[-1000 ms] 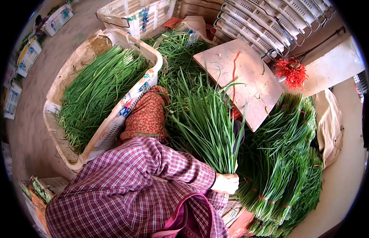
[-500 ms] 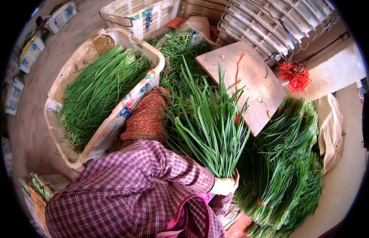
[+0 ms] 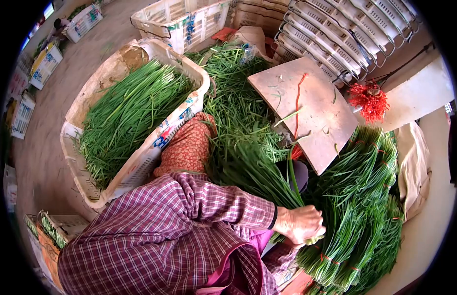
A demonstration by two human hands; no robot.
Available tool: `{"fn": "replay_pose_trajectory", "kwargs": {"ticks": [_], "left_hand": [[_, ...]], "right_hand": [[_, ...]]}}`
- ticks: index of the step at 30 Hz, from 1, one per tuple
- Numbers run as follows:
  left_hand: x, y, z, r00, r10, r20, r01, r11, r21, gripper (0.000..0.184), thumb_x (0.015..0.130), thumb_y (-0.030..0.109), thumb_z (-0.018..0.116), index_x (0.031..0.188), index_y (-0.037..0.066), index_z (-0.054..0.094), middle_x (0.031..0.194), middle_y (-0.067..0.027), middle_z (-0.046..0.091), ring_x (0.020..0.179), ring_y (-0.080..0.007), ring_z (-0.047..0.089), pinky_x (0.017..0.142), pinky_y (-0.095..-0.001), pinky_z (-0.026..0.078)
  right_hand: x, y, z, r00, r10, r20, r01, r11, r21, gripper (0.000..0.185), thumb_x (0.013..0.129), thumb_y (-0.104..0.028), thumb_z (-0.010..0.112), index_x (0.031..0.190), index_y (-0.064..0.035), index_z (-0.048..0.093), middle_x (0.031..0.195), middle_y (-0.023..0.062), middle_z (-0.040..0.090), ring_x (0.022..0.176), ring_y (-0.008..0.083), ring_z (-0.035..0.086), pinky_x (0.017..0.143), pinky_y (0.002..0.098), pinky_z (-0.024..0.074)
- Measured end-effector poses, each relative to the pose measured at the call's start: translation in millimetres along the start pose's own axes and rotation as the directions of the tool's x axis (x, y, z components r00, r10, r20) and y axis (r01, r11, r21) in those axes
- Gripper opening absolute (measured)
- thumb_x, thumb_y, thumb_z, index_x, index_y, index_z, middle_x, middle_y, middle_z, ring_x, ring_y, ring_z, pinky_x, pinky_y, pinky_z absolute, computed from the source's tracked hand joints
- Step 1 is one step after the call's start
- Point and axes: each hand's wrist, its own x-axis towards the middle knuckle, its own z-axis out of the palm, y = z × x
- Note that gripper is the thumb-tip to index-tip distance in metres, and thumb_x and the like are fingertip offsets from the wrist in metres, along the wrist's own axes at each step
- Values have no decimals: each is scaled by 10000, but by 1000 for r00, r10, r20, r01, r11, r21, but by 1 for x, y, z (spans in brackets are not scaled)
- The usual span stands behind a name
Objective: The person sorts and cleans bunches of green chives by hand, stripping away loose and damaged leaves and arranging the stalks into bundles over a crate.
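Note:
My left hand (image 3: pixel 300 225) is closed in a fist around the lower part of a bunch of garlic chives (image 3: pixel 258 169). The long green leaves lean away to the upper left, blurred by motion, and the pale cut ends (image 3: pixel 314 240) poke out below the fist. Just under it is my right hand (image 3: pixel 290 244), mostly covered by the left one, so its fingers do not show. Close by on the right lie stacked bundles of chives (image 3: pixel 356 196) tied with red bands.
Loose chives (image 3: pixel 233 93) lie in a heap ahead. A board (image 3: pixel 307 108) with a red tie on it stands beyond the bunch. A white crate (image 3: pixel 73 157) of chives is on the left. Red ties (image 3: pixel 368 101) hang at right, near stacked crates (image 3: pixel 332 39).
The bunch has swung from upright to a slant toward the upper left. My left hand has moved right and now closes over its base, covering the right hand. The view has shifted slightly.

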Motion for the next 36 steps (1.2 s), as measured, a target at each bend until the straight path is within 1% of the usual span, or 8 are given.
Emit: {"fn": "replay_pose_trajectory", "kwargs": {"ticks": [9,16,18,20,21,25,28,36], "left_hand": [[-10,7,-98,642,-36,-766,-109,985,-137,333,646,175,738,908,50,575,743,-99,641,677,-281,653,642,-427,496],[0,-7,-137,569,-64,-820,-137,976,-171,312,627,163,742,842,17,569,663,-144,611,615,-335,630,585,-401,497],[3,-13,-152,739,-110,-665,-45,976,-211,541,638,297,806,1016,-17,579,825,-195,646,789,-335,661,701,-394,536],[9,-33,-157,676,141,-723,-478,831,-285,914,599,509,831,1231,-53,483,1055,-242,613,1032,-353,605,872,-424,522],[5,-50,-170,713,95,-695,-388,879,-278,1161,549,652,786,1357,-58,349,1210,-254,535,1186,-377,493,991,-479,451],[-27,-181,-190,531,-366,-764,210,931,-299,359,802,341,717,889,-2,655,757,-78,674,711,-116,641,603,-275,510],[-24,-266,-144,458,-531,-713,609,772,-184,376,697,406,737,714,45,632,751,-144,658,667,-300,647,631,-408,505],[30,-332,-96,456,-440,-773,741,670,55,392,709,364,714,796,-8,626,810,-205,636,804,-358,634,717,-454,497]], "right_hand": [[5,-19,225,859,126,497,-123,992,-39,565,878,-411,534,1249,7,449,1194,145,534,1035,230,541,877,364,452],[25,8,255,801,45,596,84,979,-188,415,905,-267,576,1173,40,500,1061,131,605,977,209,569,858,335,474],[53,22,229,896,57,440,-55,998,-18,503,880,-307,619,1236,12,462,1077,144,598,945,255,600,866,373,490],[68,9,224,951,-76,301,67,997,42,524,843,-242,630,1279,-22,439,1110,120,572,968,225,587,885,380,484],[56,-25,263,934,-148,326,87,977,196,543,846,-217,609,1323,-47,415,1155,104,548,992,206,573,915,391,467],[136,-109,236,854,-365,371,280,923,264,620,846,-101,579,1404,-66,310,1069,83,556,903,191,576,927,397,453],[171,-142,231,747,-595,297,605,793,71,564,831,-33,578,1351,-12,360,1089,113,566,913,213,573,911,404,475],[254,-80,227,681,-656,325,703,462,-541,459,705,85,740,1128,66,563,1108,153,623,943,226,629,859,351,535]]}}
